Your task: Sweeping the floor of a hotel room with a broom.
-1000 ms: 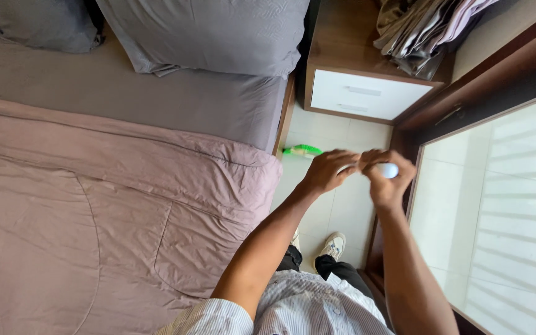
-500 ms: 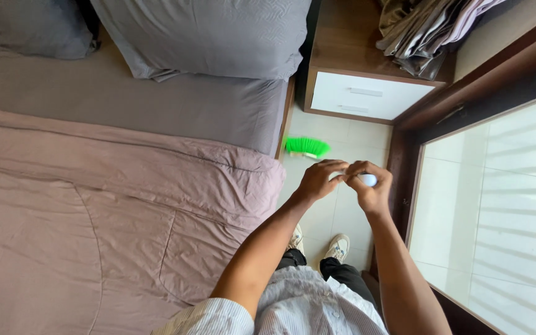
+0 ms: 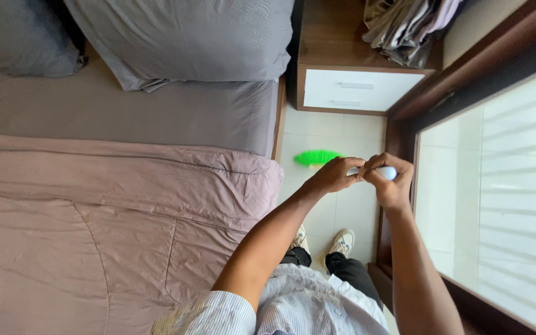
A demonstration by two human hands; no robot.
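Note:
A brush with a bright green bristle head [image 3: 317, 157] and a pale handle is held out over the tiled floor beside the bed. My left hand [image 3: 336, 175] pinches the handle near its middle. My right hand [image 3: 391, 180] is closed round the pale rounded end of the handle. The two hands touch each other. Most of the handle is hidden by my fingers.
A bed with a mauve quilt [image 3: 94, 229], grey sheet and grey pillows [image 3: 181, 37] fills the left. A wooden nightstand with a white drawer [image 3: 358, 93] carries folded clothes [image 3: 404, 22]. A large window [image 3: 497, 186] runs along the right. My shoes [image 3: 342, 242] stand on the tiles.
The green brush head has come further out to the left from behind my left hand. Both hands stay together and have shifted slightly lower in view.

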